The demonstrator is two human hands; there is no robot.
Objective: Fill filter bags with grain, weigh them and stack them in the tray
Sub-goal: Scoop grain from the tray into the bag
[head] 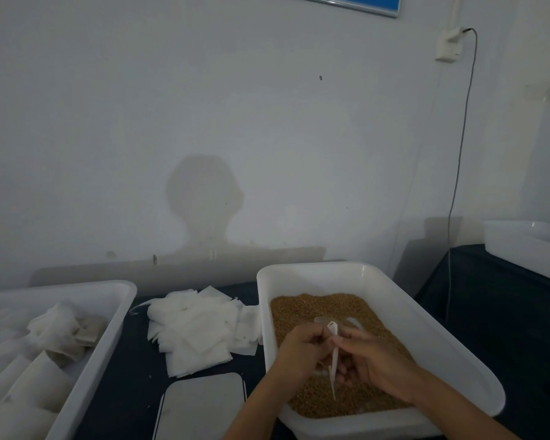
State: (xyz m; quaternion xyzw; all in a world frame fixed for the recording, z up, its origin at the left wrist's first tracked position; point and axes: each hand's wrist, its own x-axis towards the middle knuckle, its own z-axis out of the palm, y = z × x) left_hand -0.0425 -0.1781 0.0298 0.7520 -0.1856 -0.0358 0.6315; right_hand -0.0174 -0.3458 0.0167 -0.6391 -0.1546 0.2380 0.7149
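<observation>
Two hands meet over the grain tub (426,331): the left hand (302,350) and the right hand (373,360) both pinch one empty filter bag (332,354), held edge-on and upright between them, its open top pointing up just above the brown grain (315,308). A pale scoop-like shape (326,319) lies on the grain just beyond the fingers; what it is cannot be told. To the left of the tub, a loose heap of empty filter bags (194,331) lies on the dark desk (131,385), and nearer the person sits a flat white scale (200,404). Farther left, a white tray (108,338) holds filled bags (67,338). Another white tub (527,246) stands at the far right.
</observation>
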